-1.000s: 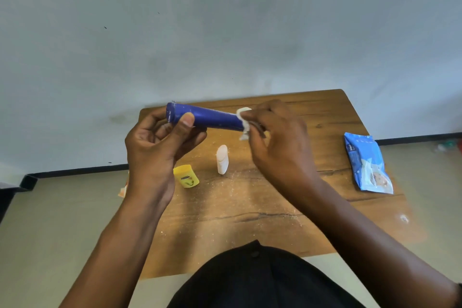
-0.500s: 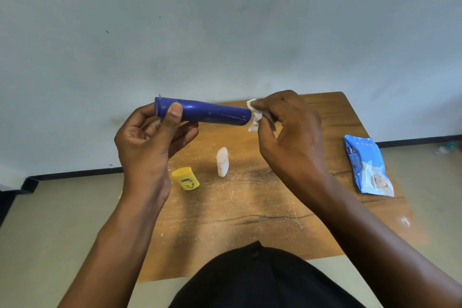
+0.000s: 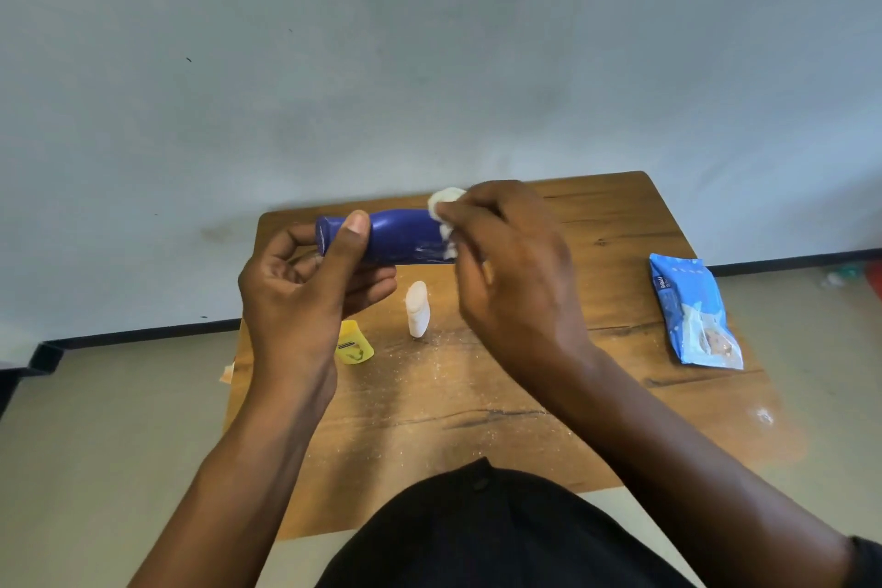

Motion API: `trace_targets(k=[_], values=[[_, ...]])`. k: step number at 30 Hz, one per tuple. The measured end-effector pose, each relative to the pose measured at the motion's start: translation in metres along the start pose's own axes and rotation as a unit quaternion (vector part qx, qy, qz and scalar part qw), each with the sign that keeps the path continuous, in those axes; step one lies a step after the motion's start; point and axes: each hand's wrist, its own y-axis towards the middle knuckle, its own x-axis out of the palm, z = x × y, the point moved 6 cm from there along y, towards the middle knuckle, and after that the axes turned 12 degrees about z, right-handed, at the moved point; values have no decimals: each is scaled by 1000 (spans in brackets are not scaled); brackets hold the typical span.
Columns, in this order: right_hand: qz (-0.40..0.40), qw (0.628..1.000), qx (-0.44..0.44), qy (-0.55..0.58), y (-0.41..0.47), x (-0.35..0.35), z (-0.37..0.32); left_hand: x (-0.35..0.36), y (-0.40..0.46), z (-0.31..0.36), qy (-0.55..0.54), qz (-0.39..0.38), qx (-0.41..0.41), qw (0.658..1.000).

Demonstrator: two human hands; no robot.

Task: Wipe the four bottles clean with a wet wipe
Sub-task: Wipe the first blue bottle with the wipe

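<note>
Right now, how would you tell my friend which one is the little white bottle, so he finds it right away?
Find the brown wooden table by the grey wall. Near its middle, below the two hands, the small white plastic bottle stands upright. A squat yellow bottle is to its left and a blue wipes packet lies far right; this one alone is plain white and slim.

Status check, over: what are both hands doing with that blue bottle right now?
Left hand grips blue bottle sideways above table. Right hand pinches wet wipe against bottle's end. Nothing in the way.
</note>
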Motion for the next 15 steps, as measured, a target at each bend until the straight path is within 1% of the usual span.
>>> trace_targets(k=[2, 4, 7, 10, 12, 15], values=[[-12, 998, 54, -8, -1, -1, 15, -1, -2, -2, -1, 11, -10, 1000], [-15, 997, 74, -16, 2, 1, 18, 0, -6, -6, -5, 18, -21, 1000], [-6, 999, 39, 2, 8, 7, -1, 9, -15, -14, -20, 16, -51, 998], [-51, 998, -18, 42, 3, 17, -31, 17, -20, -18, -53, 24, -97, 994], [-69, 995, -43, 50, 0, 20, -36, 16, -19, -18, -69, 32, -113, 991], [-31, 999, -33, 29, 7, 15, -14, 12, -18, -14, -80, 33, -116, 989]])
